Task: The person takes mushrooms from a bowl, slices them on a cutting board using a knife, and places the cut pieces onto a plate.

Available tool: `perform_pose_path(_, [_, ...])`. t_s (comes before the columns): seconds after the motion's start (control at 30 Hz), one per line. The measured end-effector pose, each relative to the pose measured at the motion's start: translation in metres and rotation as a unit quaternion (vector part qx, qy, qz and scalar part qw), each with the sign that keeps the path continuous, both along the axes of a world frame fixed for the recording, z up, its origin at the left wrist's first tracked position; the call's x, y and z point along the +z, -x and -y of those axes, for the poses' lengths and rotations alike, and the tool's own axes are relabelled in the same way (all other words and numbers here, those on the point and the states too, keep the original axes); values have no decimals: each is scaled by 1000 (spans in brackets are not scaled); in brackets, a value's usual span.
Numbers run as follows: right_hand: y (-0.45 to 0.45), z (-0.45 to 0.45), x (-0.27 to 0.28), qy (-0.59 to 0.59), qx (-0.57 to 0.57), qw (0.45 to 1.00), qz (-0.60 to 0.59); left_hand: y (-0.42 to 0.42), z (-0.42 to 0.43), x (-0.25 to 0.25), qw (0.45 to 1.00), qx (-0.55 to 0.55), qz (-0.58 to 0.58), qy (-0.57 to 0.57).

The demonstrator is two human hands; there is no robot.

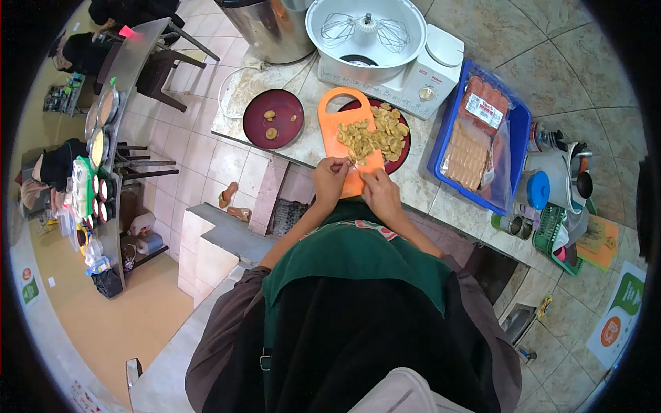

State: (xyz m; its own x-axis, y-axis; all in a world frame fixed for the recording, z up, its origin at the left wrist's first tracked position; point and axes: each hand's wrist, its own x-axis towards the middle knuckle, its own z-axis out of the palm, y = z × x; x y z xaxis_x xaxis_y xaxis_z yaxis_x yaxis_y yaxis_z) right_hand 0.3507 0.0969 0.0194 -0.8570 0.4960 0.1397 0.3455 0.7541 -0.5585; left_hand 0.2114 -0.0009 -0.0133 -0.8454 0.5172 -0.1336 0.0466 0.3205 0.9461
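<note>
An orange cutting board [331, 124] lies partly over a dark red plate [407, 145] on the counter. Small yellowish-brown slices [358, 140] are heaped on the board, and more of them [390, 133] lie on the plate. My left hand [330, 182] is at the board's lower left, its fingertips pinched together beside the heap; what they hold is too small to name. Over the board's lower right edge is my right hand [383, 195], fingers curled in, with their contents hidden. Another dark red plate [283, 110] to the left carries several brownish pieces [270, 124].
A white stand mixer [420, 79] with its bowl [318, 34] stands behind the board. On the right, a blue tray [438, 148] holds packs of sausages [467, 157]. Further right are a green basket [549, 230] and jars. A metal container [270, 27] stands at the back left.
</note>
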Motion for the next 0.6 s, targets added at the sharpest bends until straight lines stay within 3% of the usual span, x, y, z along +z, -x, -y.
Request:
perform_pose_path(0.27, [-1, -4, 20, 17, 4, 1000, -18, -2, 3, -2, 999, -2, 22, -25])
perform_pose_path(0.6, [23, -4, 2, -2, 23, 1000, -7, -2, 3, 0, 1000, -6, 3, -3])
